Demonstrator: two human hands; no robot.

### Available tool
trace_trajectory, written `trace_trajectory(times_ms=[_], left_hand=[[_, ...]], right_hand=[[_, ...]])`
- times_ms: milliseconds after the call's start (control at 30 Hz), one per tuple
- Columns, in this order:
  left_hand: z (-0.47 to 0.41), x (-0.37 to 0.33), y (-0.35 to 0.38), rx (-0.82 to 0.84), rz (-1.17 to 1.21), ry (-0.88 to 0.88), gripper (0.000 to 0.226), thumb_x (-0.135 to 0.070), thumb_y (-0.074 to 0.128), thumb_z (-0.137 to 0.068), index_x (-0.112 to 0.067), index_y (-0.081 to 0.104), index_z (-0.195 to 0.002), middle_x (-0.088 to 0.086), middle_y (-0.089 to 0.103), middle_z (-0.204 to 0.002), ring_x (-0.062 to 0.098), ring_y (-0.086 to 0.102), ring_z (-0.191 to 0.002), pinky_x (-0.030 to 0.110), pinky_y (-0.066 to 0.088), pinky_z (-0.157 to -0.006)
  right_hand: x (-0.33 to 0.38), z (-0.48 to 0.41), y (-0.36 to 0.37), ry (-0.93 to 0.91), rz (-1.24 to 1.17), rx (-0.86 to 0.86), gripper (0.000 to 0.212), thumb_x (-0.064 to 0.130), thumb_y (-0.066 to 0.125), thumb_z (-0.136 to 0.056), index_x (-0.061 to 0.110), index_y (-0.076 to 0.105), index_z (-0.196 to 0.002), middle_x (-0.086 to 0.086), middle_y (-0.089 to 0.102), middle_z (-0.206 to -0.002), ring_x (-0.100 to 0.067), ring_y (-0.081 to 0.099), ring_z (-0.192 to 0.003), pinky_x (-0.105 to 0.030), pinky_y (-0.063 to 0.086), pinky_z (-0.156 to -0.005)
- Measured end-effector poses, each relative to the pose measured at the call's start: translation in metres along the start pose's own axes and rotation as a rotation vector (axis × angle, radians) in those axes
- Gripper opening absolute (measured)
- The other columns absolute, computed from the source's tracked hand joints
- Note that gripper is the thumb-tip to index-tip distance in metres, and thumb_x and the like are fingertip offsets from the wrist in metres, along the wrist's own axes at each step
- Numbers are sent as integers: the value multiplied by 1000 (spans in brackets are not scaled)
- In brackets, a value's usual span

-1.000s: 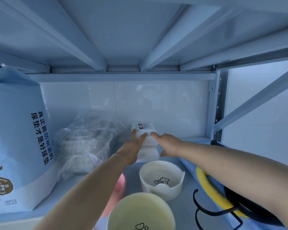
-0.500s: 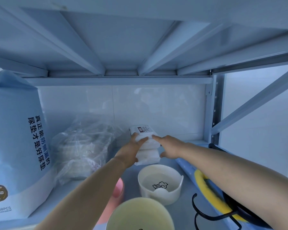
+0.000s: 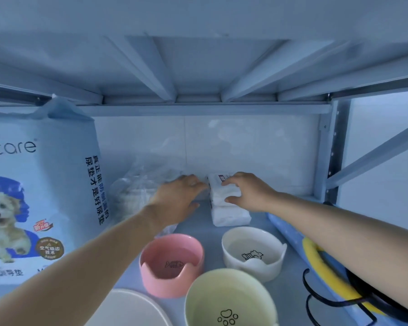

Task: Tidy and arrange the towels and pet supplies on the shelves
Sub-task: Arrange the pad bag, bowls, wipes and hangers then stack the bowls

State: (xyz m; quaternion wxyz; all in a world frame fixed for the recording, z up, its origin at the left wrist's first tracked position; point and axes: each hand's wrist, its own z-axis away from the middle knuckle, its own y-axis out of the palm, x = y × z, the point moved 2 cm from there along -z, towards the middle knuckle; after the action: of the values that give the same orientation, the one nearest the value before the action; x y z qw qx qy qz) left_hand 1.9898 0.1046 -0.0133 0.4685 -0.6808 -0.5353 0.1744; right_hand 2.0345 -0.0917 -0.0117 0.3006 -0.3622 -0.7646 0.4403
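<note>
- Right hand: fingers over the top and thumb on the front face of the upper white pack, grasping it.
- The pack is soft and rectangular. It is stacked on a second white pack at the back of the shelf.
- Left hand: just left of the grip, flat with the fingers straight. It lies over a crinkled clear plastic bag, fingertips just beside the pack's left edge.
- Behind the grip: glossy white wall, close.
- Right of the grip: open shelf up to a metal post.
- Nearer than the grip: pink bowl, white bowl and pale green bowl, all smooth and round, with narrow gaps between them.
- Far left: tall blue printed bag.
- Near right: yellow ring, black wire stand.
</note>
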Motion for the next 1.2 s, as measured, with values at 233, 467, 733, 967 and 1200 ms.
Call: trace_trajectory(times_ms=[233, 467, 733, 967, 1200], left_hand=[[52, 53, -11, -48, -28, -147, 57, -43, 54, -87, -28, 35, -138, -1, 34, -143, 20, 38, -129, 36, 41, -98], [80, 78, -3, 61, -7, -343, 65, -41, 53, -89, -20, 23, -143, -1, 30, -145, 21, 35, -131, 39, 45, -96], [80, 83, 5, 56, 51, -325, 46, -33, 52, -92, -26, 38, -136, 1, 43, -130, 25, 47, -115, 37, 40, -96], [80, 78, 9, -2, 171, -293, 51, -22, 54, -91, -33, 39, -139, -7, 49, -136, 19, 47, -121, 29, 35, -100], [68, 62, 9, 7, 203, -278, 61, -9, 57, -87, -36, 40, -138, -10, 50, -136, 18, 49, -121, 31, 41, -98]], right_hand=[[82, -21, 15, -206, -135, -25, 49, 30, 70, -80, 19, 56, -125, -5, 56, -126, -19, 50, -117, -16, 31, -93], [133, -39, 41, -287, -31, 36, 56, 30, 66, -83, 12, 47, -133, -8, 46, -136, -23, 39, -127, -24, 23, -104], [140, -49, 51, -225, -28, 1, 46, 35, 72, -77, 7, 58, -112, -8, 56, -113, -26, 49, -108, -27, 34, -86], [127, -40, 48, -244, -35, -11, 44, 31, 71, -79, 6, 59, -113, -10, 57, -115, -25, 49, -110, -27, 33, -92], [107, -29, 38, -237, -20, 9, 48, 32, 69, -82, 9, 56, -122, -7, 54, -123, -23, 46, -117, -26, 32, -95]])
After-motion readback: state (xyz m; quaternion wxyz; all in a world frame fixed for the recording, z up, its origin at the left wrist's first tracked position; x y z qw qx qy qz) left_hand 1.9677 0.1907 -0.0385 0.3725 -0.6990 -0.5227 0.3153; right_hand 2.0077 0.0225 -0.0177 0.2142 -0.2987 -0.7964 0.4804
